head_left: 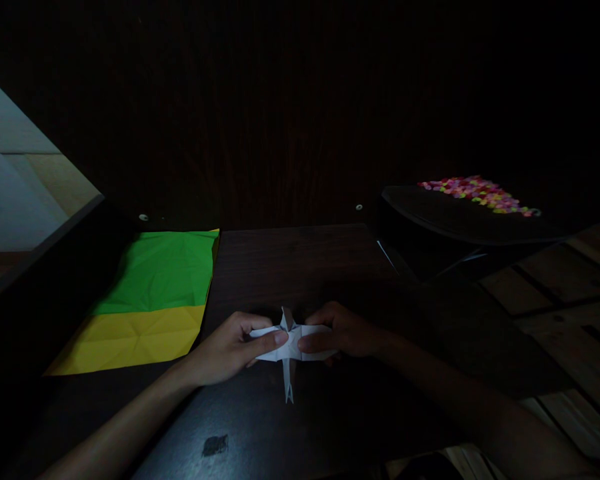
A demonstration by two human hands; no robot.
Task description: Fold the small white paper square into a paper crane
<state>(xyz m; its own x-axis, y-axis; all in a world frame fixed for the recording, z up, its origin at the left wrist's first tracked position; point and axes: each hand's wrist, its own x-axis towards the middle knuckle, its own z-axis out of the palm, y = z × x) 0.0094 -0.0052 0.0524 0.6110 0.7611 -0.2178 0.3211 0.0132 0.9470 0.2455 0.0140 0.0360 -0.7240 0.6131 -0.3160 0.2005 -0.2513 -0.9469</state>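
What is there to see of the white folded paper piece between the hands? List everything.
The white folded paper piece looks like thin origami paper, creased into a cross-like shape: two flat wings spread left and right, a short point toward the far side, and a long narrow tip toward the person. It is held just above or on the dark table; which cannot be told. The left hand pinches its left wing, the right hand its right wing.

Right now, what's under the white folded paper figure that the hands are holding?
Under the white folded paper figure lies the dark wooden table. The left hand and right hand pinch its two ends. Whether anything small lies directly beneath it cannot be seen; paper and fingers cover that spot.
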